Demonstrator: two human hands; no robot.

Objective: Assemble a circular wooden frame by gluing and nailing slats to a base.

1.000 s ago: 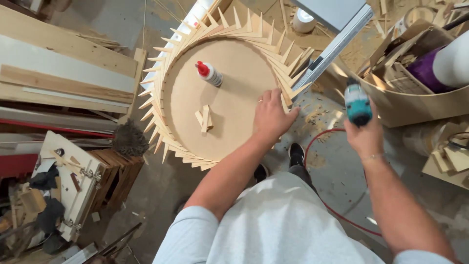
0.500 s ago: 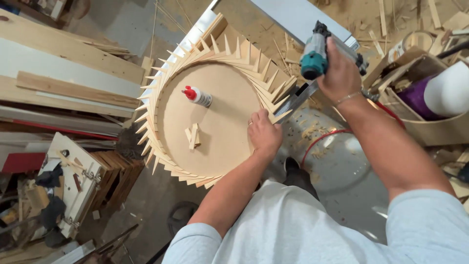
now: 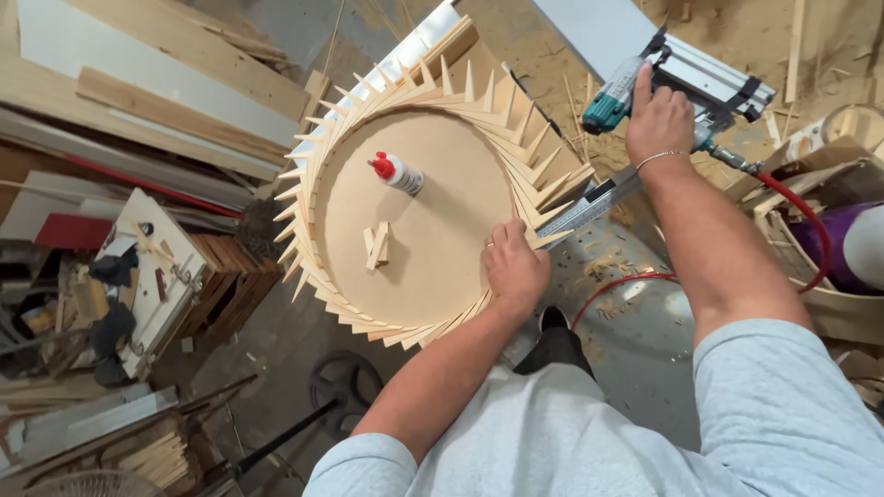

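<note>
The left hand [image 3: 514,267] presses on the lower right rim of the round wooden disc [image 3: 414,230], ringed with pointed wedges. At upper right, the right hand [image 3: 659,120] grips a teal nail gun [image 3: 635,87]. A glue bottle [image 3: 396,172] lies on the disc.

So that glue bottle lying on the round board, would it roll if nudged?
Probably. The glue bottle lies on its side on the flat round board, so its rounded body could roll sideways. The red cap end looks narrower, so it would likely curve. It seems small and plastic, probably light, easy to push.
</note>
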